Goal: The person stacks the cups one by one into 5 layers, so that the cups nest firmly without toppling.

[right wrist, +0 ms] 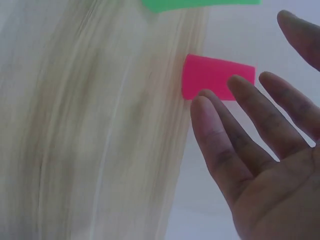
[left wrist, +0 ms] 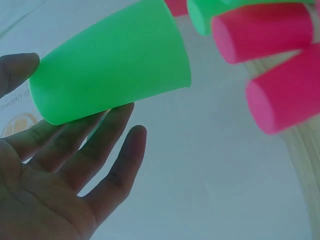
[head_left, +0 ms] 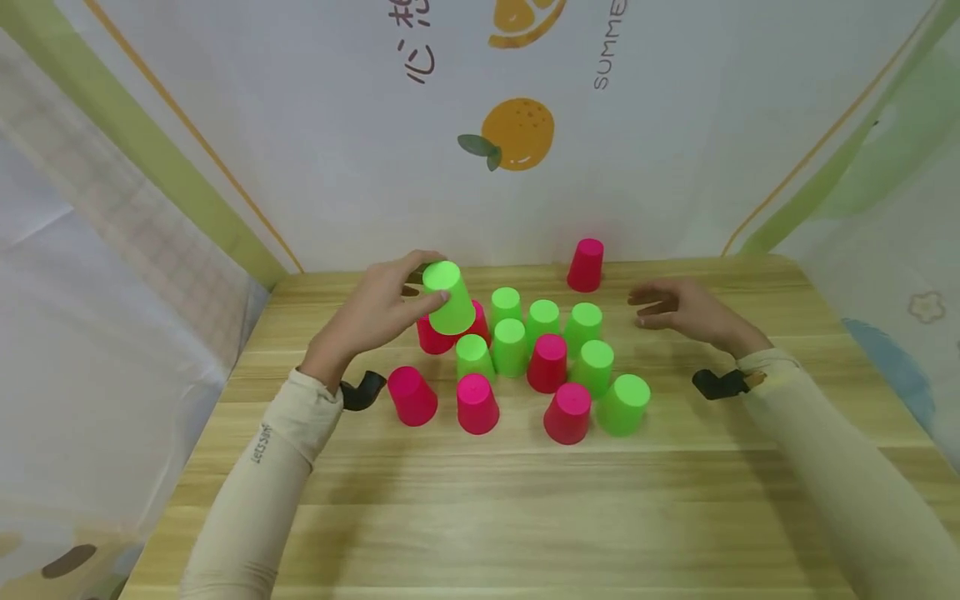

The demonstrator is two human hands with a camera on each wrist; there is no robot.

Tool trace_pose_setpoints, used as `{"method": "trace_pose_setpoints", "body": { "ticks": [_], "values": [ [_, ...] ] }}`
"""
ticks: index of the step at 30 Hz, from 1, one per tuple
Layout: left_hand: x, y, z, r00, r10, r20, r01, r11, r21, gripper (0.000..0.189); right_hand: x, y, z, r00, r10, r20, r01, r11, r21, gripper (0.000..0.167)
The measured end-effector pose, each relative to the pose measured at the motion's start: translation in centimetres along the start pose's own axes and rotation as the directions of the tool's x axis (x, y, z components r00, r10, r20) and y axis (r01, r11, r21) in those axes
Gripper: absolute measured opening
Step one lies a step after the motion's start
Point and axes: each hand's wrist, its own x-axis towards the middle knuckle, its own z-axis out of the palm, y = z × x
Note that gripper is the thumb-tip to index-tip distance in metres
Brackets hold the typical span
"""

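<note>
My left hand [head_left: 381,302] holds a green cup [head_left: 448,298] upside down between thumb and fingers. In the left wrist view the same cup [left wrist: 110,65] lies against the fingers, with the thumb at its narrow base. It is in front of two pink cups at the group's left, partly hiding them. My right hand [head_left: 690,312] hovers right of the cups with relaxed fingers and nothing in them. Nearest to it are a green cup [head_left: 583,327] and a lone pink cup [head_left: 586,265] at the back, which also shows beyond the fingers in the right wrist view.
Several green and pink cups stand upside down in a loose group mid-table, among them a pink cup [head_left: 412,396] at the left and a green cup [head_left: 624,405] at the right front. The wooden table [head_left: 525,525] ends at a printed white cloth [head_left: 360,167] behind.
</note>
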Motion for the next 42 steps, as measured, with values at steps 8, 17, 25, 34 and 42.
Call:
{"method": "trace_pose_setpoints", "body": {
  "ticks": [8, 17, 25, 34, 42],
  "values": [
    [4.1, 1.6, 1.1, 0.999, 0.020, 0.029, -0.018, 0.999, -0.046, 0.046, -1.5, 0.0, 1.0, 0.999, -0.049, 0.022, 0.048, 0.998, 0.038, 0.051],
    [8.3, 2.5, 3.8, 1.000, 0.004, -0.016, -0.005, 0.997, -0.071, 0.048, -2.4, 0.7, 2.1, 0.997, -0.053, 0.049, 0.050, 0.997, 0.055, 0.048],
    [12.2, 3.2, 6.5, 0.999, -0.034, -0.024, 0.034, 0.999, -0.002, 0.047, -2.4, 0.7, 2.5, 0.998, -0.043, 0.051, 0.039, 0.997, 0.070, 0.045],
    [15.3, 2.9, 9.0, 0.989, -0.137, -0.049, 0.141, 0.986, 0.092, 0.047, -2.0, 1.8, 3.3, 0.998, -0.037, 0.051, 0.034, 0.997, 0.063, 0.048],
    [17.2, 2.2, 10.5, 0.977, -0.213, 0.009, 0.207, 0.959, 0.193, 0.046, -2.4, 2.1, 3.5, 0.999, -0.021, 0.050, 0.016, 0.996, 0.084, 0.047]
  ]
}}
